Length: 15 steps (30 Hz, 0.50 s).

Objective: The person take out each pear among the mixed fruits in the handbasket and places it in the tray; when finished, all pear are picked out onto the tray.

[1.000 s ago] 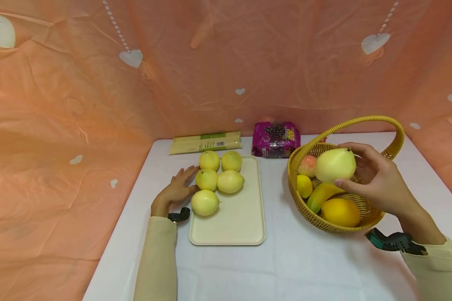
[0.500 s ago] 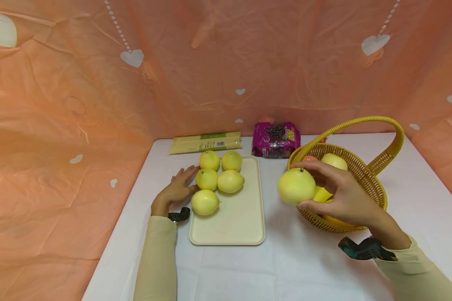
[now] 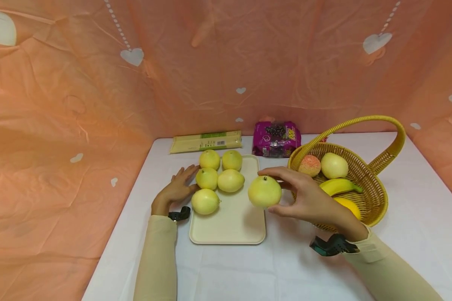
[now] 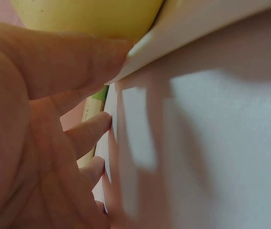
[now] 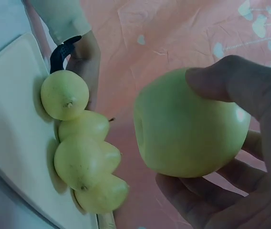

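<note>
My right hand grips a pale yellow-green pear between thumb and fingers, over the right edge of the cream tray. The right wrist view shows that pear large, the thumb across one side and the fingers on the other. Several similar pears sit in the tray's left and far part. My left hand rests at the tray's left edge with fingers extended; in the left wrist view its thumb lies at the tray rim, close to a pear.
A wicker basket with a tall handle stands at right, holding a pear, a peach, a banana and a yellow-orange fruit. Behind the tray lie a flat beige packet and a purple package.
The right hand has carried the pear leftward from above the basket to the tray's right edge, uncovering the fruit in the basket. The left hand has stayed in place.
</note>
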### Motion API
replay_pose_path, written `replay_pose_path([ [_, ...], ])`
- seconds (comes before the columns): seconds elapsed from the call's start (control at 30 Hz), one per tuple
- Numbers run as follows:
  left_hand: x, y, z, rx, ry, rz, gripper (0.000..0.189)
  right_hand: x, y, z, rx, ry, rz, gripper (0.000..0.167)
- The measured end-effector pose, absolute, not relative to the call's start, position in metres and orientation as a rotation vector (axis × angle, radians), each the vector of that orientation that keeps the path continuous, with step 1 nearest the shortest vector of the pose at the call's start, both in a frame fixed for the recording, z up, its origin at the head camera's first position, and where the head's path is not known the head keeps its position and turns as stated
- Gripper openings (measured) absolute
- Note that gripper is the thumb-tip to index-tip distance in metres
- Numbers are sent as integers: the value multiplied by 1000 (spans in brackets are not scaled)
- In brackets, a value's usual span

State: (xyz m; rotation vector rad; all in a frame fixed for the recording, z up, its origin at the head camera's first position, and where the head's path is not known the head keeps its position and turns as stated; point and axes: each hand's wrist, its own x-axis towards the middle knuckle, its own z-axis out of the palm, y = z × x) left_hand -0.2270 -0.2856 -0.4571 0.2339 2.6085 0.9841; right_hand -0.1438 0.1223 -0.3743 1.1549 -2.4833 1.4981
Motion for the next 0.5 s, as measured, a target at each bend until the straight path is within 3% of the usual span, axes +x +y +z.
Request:
replay_pose_path([
  [0.5,-226,-286,-456,247,2601,1001,77,-162,82,-404,1215,-2515,1630,73],
])
